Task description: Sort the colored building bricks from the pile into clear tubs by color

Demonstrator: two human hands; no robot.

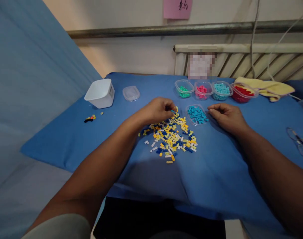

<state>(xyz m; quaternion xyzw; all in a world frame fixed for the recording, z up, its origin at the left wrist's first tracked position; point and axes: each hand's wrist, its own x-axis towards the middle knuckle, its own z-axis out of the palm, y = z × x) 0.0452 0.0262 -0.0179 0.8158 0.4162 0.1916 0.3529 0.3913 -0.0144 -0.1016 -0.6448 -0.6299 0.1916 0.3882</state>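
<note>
A pile of small yellow, white, blue and orange bricks (171, 136) lies on the blue cloth (211, 172). My left hand (156, 110) rests at the pile's far edge, fingers pinched on a small blue brick. My right hand (227, 116) lies loosely curled on the cloth, right of a clear tub of blue bricks (196, 114); I cannot make out anything in it.
Behind stand clear tubs of green (184, 89), pink (202, 90), teal (221, 90) and red (243, 92) bricks. A white box (100, 93) and a clear lid (131, 93) sit far left, a few loose bricks (90, 118) near them. A yellow cloth (268, 88) lies far right.
</note>
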